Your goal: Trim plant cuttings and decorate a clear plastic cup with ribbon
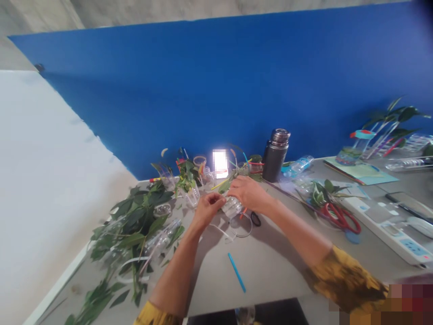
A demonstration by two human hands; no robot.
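A clear ribbed plastic bottle piece is between my two hands, over the far middle of the table. My right hand curls over its top from the right, fingers bent around it. From the left, my left hand has thumb and fingers pinched together at its near edge; what lies in the pinch is too small to make out. Below the bottle piece are a clear ring-shaped strip and a black scissor-like loop. Closer to me lies a blue straw.
Leafy cuttings spread along the left side. A lit phone and a dark thermos stand near the blue wall. At right are red-handled scissors, a white power strip and a bottle holding plants.
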